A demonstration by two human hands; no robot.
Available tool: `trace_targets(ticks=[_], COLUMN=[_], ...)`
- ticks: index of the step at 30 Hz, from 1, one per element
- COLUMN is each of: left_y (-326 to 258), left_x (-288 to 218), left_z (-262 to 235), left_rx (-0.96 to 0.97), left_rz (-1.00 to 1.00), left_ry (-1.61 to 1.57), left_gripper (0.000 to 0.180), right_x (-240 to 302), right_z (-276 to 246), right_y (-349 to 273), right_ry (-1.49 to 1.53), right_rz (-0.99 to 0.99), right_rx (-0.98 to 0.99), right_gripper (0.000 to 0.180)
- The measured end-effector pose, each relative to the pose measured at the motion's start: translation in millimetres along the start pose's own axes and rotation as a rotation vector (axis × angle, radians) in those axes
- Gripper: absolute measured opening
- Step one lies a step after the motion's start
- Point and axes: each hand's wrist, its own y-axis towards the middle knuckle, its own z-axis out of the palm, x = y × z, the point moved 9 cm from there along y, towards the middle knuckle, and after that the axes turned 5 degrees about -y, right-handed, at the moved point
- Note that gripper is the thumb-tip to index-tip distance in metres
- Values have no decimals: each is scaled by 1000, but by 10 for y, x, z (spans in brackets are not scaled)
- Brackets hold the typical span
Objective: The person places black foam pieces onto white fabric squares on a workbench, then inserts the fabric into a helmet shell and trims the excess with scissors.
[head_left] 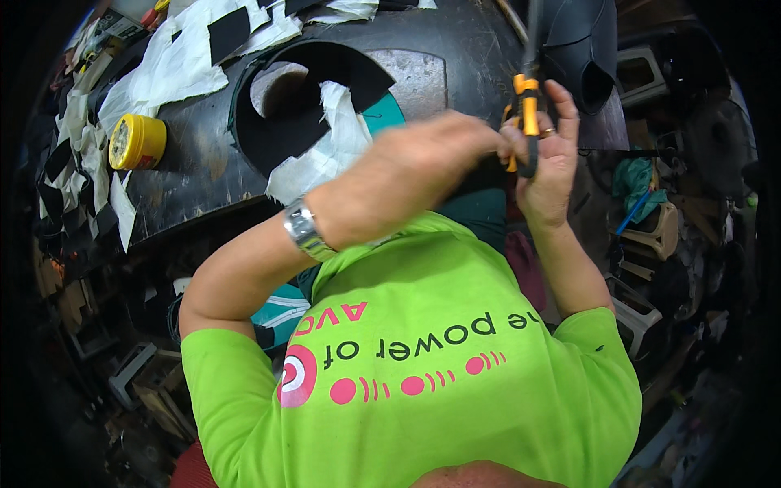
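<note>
My right hand [551,154] is raised at the table's right side around a tool with orange-and-black handles [529,110]. A long dark part runs up from the handles and blurs; the tool looks like scissors, but its kind is not certain. Two of that hand's fingers stick up, one with a ring. My left hand [423,163] reaches across to the right, smeared by motion, with its fingertips at the tool's handles. Whether it grips them is hidden. Beneath my left hand, white cloth [321,154] lies over a curved black piece [342,65] and a teal piece [382,114].
A dark worktable [195,187] stretches ahead. On its left sits an open yellow tub [138,142]; white cloth scraps [175,77] and black scraps [229,36] lie at the far left. A black moulded piece [582,49] stands far right. Stools [655,232] and clutter crowd the right floor.
</note>
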Motion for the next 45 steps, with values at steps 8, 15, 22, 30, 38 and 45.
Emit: trace_targets(ticks=[8, 15, 22, 30, 38, 45], left_y=[102, 312, 114, 65, 20, 5], left_x=[6, 984, 1376, 1255, 1203, 1111], left_z=[-464, -1109, -1136, -1026, -923, -867], left_rx=[257, 275, 415, 356, 321, 341], left_rz=[26, -135, -542, -249, -216, -123], left_ry=[277, 623, 600, 510, 454, 381], left_gripper=[39, 31, 22, 27, 32, 15], right_x=[507, -147, 39, 155, 64, -151], right_z=[-129, 356, 408, 795, 407, 398], right_y=[12, -481, -347, -442, -340, -401], right_ry=[-148, -705, -982, -1124, -782, -890], right_rz=[-139, 219, -31, -448, 83, 339], right_rx=[33, 429, 364, 611, 409, 479], right_gripper=[73, 54, 60, 54, 51, 44])
